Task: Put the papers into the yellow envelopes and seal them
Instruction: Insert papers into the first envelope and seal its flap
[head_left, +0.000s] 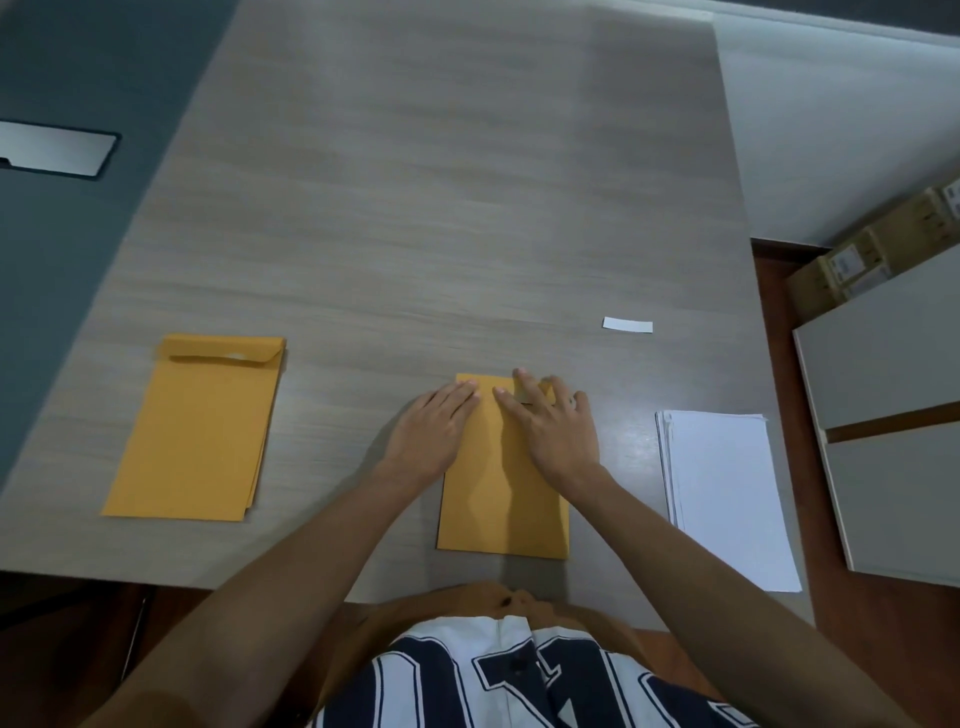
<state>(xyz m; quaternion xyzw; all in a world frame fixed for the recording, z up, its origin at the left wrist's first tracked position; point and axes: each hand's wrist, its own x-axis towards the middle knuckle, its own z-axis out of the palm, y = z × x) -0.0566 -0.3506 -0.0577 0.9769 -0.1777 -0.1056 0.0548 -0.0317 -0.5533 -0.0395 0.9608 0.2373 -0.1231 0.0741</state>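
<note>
A yellow envelope (501, 499) lies flat on the table in front of me, its flap end pointing away. My left hand (434, 431) presses its upper left part with straight fingers. My right hand (553, 421) lies with spread fingers over the upper right part and the folded flap. To the left, a small stack of yellow envelopes (200, 431) rests with the top flap folded down. A stack of white papers (724, 488) sits to the right.
A small white paper strip (627, 325) lies on the wooden table (415, 208) beyond the papers. Grey cabinets (893, 415) and cardboard boxes (872, 249) stand at the right, past the table's edge. A dark panel with a plate (52, 150) is at the left.
</note>
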